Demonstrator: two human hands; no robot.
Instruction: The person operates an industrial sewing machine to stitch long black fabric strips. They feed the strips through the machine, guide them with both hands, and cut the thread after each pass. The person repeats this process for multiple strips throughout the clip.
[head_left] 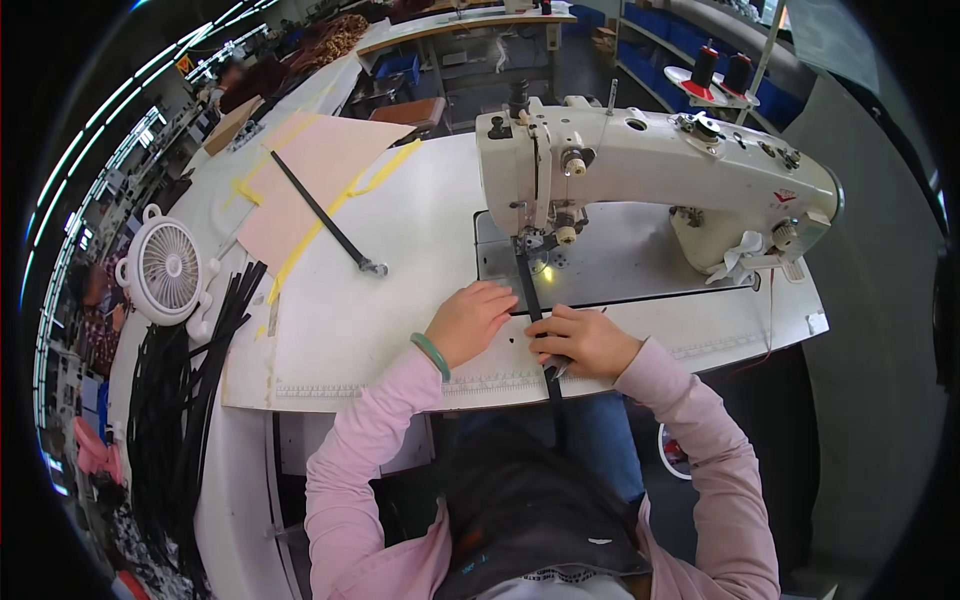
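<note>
One black strap [529, 285], led into one sewing machine [640, 150], is gripped by the fingers of the right hand [590, 342]. Beside it, the left hand [468, 325] is laid unclenched on the surface [370, 320]. Two spools [704, 68] and one fan [168, 262] are seen.

Right hand [588, 342] on black strap [529, 284]

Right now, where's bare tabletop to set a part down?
Free: white tabletop between loose black strap and sewing machine. Crowded: left side, with fan and black strips; machine's front, with left hand, right hand, second strap.
</note>
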